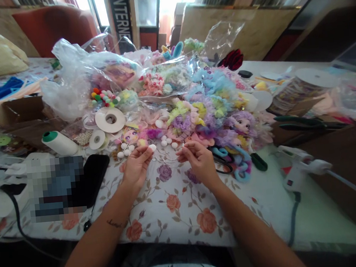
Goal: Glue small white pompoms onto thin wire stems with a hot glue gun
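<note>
Both my hands work above the middle of the flowered tablecloth. My left hand is closed, with a small white ball pinched between thumb and fingertips. My right hand is closed in a pinch as well, on the end of a thin pale bead strand. That strand sags between the two hands; its exact ends are too small to make out. More white balls lie just behind my left hand, and another few white balls sit between the hands.
Colourful frilly doll trinkets and plastic bags heap up behind. Ribbon spools, a thread cone and a black phone are at left. At right are a white glue gun, pliers and scissors.
</note>
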### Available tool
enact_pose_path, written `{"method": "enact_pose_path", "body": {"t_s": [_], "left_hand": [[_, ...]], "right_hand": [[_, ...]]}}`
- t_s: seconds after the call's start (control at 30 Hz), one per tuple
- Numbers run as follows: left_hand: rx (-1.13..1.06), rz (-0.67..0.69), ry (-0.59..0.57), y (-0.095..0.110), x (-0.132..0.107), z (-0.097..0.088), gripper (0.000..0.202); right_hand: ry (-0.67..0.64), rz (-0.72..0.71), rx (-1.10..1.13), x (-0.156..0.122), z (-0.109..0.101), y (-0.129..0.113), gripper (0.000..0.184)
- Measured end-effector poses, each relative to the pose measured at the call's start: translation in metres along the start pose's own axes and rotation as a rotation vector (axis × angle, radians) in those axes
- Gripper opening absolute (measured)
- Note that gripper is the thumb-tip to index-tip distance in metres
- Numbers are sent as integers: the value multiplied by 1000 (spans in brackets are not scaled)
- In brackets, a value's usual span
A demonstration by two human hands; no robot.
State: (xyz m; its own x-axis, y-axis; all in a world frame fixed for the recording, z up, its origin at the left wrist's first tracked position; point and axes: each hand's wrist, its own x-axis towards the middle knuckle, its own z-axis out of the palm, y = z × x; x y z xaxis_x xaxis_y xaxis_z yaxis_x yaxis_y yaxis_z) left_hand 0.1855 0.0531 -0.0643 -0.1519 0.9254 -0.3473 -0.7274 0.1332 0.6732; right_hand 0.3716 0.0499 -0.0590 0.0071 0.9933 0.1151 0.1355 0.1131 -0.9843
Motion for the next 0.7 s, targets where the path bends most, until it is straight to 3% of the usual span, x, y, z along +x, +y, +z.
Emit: {"method": "enact_pose_path", "body": {"t_s": [0.1, 0.3, 0.5, 0.7], "left_hand": [[8, -5, -21, -4, -1, -1, 22], [54, 3, -30, -10, -1, -2, 26], [150, 13, -82, -19, -10, 3, 25], [210, -7, -56, -24, -15, 8, 31]], "right_hand": [[-3, 43, 263, -2, -6, 5, 23], [140, 69, 284, -2, -10, 10, 24], [48, 108, 339, -8, -3, 7, 24], [-12, 96, 336, -15, 3, 5, 22]]}}
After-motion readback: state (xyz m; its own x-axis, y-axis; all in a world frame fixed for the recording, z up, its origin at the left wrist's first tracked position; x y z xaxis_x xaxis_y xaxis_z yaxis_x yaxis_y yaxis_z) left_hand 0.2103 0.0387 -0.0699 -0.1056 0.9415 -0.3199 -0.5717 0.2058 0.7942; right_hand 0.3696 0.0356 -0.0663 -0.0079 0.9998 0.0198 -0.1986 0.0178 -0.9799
